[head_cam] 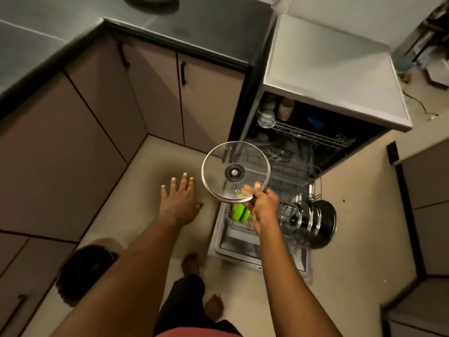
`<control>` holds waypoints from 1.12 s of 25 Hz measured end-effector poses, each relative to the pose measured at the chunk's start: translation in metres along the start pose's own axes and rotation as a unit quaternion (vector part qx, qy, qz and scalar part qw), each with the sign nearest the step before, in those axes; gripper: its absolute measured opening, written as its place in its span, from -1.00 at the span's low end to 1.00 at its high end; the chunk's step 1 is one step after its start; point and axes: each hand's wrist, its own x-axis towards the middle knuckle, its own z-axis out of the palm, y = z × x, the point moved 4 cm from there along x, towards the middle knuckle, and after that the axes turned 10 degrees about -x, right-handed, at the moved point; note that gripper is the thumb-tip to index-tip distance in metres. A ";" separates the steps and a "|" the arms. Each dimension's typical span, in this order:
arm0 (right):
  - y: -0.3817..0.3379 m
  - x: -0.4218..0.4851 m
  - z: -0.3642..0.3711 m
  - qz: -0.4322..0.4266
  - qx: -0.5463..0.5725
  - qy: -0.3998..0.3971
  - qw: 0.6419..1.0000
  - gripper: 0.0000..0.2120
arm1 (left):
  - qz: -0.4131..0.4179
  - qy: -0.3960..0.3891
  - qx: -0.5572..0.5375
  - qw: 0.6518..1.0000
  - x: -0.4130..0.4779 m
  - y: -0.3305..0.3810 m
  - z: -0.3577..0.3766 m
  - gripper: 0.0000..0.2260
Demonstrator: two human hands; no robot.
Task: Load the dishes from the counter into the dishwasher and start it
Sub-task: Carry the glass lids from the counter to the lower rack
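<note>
Free slot in lower rack (288, 209) between green plates (239, 213) and pots (315, 222), upper rack (313, 136) perhaps overhanging behind.

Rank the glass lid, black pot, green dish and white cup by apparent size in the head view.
1. Glass lid, pinched in the right hand; nearest the camera, so its lead may be only apparent.
2. Black pot.
3. Green dish and white cup look alike; the dish is partly hidden.

Dim kitchen corner: dark grey L-shaped countertop (194, 27) across upper left, taupe base cabinets (150, 93) with black bar handles (183, 72) below it, pale beige floor (145, 190) through the centre. More taupe cabinets (427, 190) at right edge. Dark round container (85, 271) on floor lower left, blurred clutter (435, 45) upper right.
</note>
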 end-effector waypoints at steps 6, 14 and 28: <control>0.018 0.038 -0.077 0.011 -0.099 0.060 0.993 -0.90 | 0.047 -0.072 -0.006 0.996 0.040 0.065 0.072 -0.31; 0.064 0.094 -0.168 0.088 -0.181 0.143 0.969 -0.95 | 0.098 -0.207 0.050 0.972 0.082 0.130 0.173 -0.37; 0.123 0.284 -0.257 -0.065 -0.480 0.274 0.831 -0.86 | 0.091 -0.319 0.084 0.940 0.184 0.202 0.430 -0.23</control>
